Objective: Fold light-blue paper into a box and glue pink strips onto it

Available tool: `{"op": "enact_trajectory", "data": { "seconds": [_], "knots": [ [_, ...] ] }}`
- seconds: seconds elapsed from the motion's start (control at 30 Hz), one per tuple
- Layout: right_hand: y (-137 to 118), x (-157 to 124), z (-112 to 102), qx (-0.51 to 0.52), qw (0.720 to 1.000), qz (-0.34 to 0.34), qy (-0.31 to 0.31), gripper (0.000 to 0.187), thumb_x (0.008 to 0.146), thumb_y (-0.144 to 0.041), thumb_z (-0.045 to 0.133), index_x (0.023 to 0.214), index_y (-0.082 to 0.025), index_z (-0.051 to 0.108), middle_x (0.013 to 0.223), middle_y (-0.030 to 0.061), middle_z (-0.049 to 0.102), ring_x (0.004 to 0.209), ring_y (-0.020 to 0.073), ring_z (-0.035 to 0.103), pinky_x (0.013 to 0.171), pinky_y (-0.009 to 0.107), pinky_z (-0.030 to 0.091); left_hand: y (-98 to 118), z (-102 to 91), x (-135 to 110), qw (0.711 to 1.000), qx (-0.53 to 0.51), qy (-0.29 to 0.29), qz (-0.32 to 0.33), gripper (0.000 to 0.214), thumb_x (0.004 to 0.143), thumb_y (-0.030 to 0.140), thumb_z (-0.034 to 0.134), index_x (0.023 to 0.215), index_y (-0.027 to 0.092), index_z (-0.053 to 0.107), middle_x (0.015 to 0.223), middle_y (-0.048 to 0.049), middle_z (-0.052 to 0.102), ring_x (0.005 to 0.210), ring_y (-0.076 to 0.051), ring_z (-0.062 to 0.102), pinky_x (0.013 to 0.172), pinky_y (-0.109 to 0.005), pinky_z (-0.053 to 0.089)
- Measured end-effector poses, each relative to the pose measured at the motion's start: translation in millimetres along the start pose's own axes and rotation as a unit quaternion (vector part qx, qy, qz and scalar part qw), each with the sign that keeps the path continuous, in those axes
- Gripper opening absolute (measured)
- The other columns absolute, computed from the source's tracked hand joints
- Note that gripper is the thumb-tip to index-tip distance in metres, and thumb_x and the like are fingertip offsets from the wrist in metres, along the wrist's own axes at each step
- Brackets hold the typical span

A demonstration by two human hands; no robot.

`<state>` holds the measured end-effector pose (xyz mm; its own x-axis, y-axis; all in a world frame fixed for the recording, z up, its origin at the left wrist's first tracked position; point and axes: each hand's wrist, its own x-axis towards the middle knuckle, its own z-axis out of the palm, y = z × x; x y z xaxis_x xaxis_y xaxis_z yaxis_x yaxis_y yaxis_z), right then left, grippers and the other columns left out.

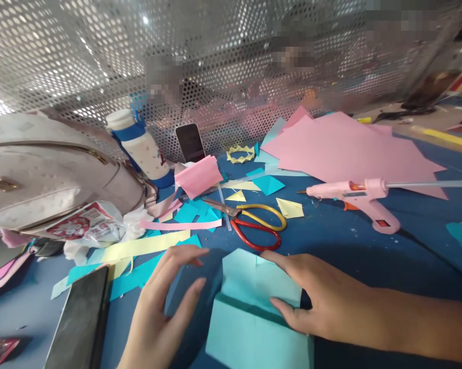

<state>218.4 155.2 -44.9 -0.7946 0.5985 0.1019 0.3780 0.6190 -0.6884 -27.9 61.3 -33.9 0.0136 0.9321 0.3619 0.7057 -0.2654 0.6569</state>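
A light blue folded paper (254, 307) lies on the blue table near the front edge. My right hand (323, 302) rests flat on its right side, fingers stretched out and thumb pressing along the fold. My left hand (165, 307) hovers just left of the paper, fingers spread and slightly curled, holding nothing. Red and yellow handled scissors (254, 223) lie just beyond the paper.
A pink glue gun (357, 197) lies at right by large pink sheets (346, 146). Paper scraps and strips (146, 246) litter the left. A dark phone (83, 320) lies front left, a pale bag (50, 171) and white bottle (142, 148) behind. A perforated metal screen (215, 61) closes the back.
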Motion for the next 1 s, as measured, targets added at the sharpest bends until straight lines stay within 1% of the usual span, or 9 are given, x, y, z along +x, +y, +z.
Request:
{"op": "enact_trajectory", "data": {
  "seconds": [0.07, 0.1, 0.17, 0.27, 0.37, 0.53, 0.73, 0.87, 1.0],
  "knots": [
    [0, -3, 5, -0.032, 0.999, 0.012, 0.03, 0.054, 0.081, -0.021, 0.058, 0.134, -0.015, 0.051, 0.076, 0.0029, 0.071, 0.064, 0.0215, 0.068, 0.059, 0.03, 0.051, 9, 4.9, -6, 0.994, 0.026, -0.018, 0.107, 0.036, 0.1, 0.049, 0.045, 0.121, 0.024, 0.061, 0.116, -0.0065, 0.066, 0.11, -0.019, 0.062, 0.091, -0.028, 0.052],
    [1, -3, 6, -0.039, 0.999, 0.011, 0.032, 0.057, 0.082, -0.021, 0.057, 0.137, -0.014, 0.049, 0.076, 0.004, 0.072, 0.064, 0.0224, 0.069, 0.06, 0.031, 0.052, 12, 9.4, -9, 0.984, 0.055, -0.023, 0.168, 0.038, 0.101, 0.049, 0.041, 0.118, 0.024, 0.063, 0.115, -0.0059, 0.067, 0.11, -0.018, 0.062, 0.096, -0.028, 0.05],
    [1, -3, 8, -0.04, 0.999, -0.008, 0.036, 0.057, 0.083, -0.02, 0.053, 0.139, -0.013, 0.048, 0.089, 0.0094, 0.075, 0.076, 0.025, 0.073, 0.068, 0.034, 0.057, 17, 19.3, -13, 0.944, 0.159, -0.014, 0.288, 0.024, 0.102, 0.025, 0.048, 0.117, 0.026, 0.067, 0.115, -0.0014, 0.07, 0.113, -0.015, 0.063, 0.115, -0.034, 0.035],
    [-2, -2, 4, -0.015, 0.997, -0.065, 0.04, 0.057, 0.087, -0.016, 0.049, 0.144, -0.015, 0.046, 0.128, 0.0153, 0.066, 0.113, 0.027, 0.066, 0.094, 0.039, 0.055, 16, 26.2, -13, 0.885, 0.241, -0.059, 0.394, 0.031, 0.102, 0.018, 0.046, 0.122, 0.029, 0.068, 0.116, -0.0006, 0.072, 0.115, -0.015, 0.065, 0.118, -0.038, 0.032],
    [-8, -5, -2, 0.057, 0.995, -0.079, -0.01, 0.059, 0.094, -0.017, 0.041, 0.153, -0.018, 0.034, 0.148, 0.0123, 0.05, 0.134, 0.0255, 0.051, 0.11, 0.041, 0.044, 9, 20.5, -10, 0.867, 0.261, -0.119, 0.407, 0.039, 0.105, 0.017, 0.036, 0.133, 0.028, 0.06, 0.124, -0.0012, 0.071, 0.123, -0.016, 0.061, 0.115, -0.037, 0.038],
    [-22, -17, -6, 0.159, 0.981, 0.013, -0.106, 0.06, 0.105, -0.036, 0.03, 0.158, -0.019, 0.009, 0.163, 0.0085, 0.017, 0.149, 0.0232, 0.019, 0.121, 0.046, 0.024, 5, 11.8, -7, 0.859, 0.234, -0.145, 0.432, 0.039, 0.106, 0.017, 0.034, 0.136, 0.024, 0.057, 0.135, -0.0003, 0.065, 0.134, -0.016, 0.052, 0.12, -0.038, 0.031],
    [-27, -19, -8, 0.216, 0.96, -0.024, -0.173, 0.067, 0.104, -0.04, 0.033, 0.157, -0.02, -0.004, 0.163, 0.0077, 0.012, 0.149, 0.0233, 0.015, 0.121, 0.046, 0.023, -6, 16.8, -10, 0.866, 0.197, -0.17, 0.427, 0.038, 0.106, 0.02, 0.035, 0.138, 0.02, 0.056, 0.132, 0.0005, 0.067, 0.129, -0.015, 0.058, 0.122, -0.038, 0.021],
    [-27, -15, -15, 0.241, 0.949, -0.017, -0.202, 0.069, 0.104, -0.042, 0.034, 0.156, -0.021, -0.006, 0.164, 0.0068, 0.008, 0.149, 0.0236, 0.013, 0.121, 0.045, 0.021, -15, 18.4, -10, 0.877, 0.147, -0.205, 0.408, 0.041, 0.105, 0.021, 0.037, 0.144, 0.02, 0.048, 0.125, -0.0018, 0.071, 0.124, -0.016, 0.061, 0.119, -0.038, 0.027],
    [-28, -14, -18, 0.265, 0.932, 0.004, -0.248, 0.07, 0.104, -0.044, 0.033, 0.155, -0.022, -0.011, 0.164, 0.0053, 0.001, 0.15, 0.0231, 0.006, 0.121, 0.047, 0.015, -4, 12.6, -3, 0.892, 0.101, -0.216, 0.384, 0.042, 0.104, 0.019, 0.039, 0.146, 0.022, 0.045, 0.125, -0.0022, 0.07, 0.122, -0.014, 0.062, 0.115, -0.033, 0.033]
  ]
}}
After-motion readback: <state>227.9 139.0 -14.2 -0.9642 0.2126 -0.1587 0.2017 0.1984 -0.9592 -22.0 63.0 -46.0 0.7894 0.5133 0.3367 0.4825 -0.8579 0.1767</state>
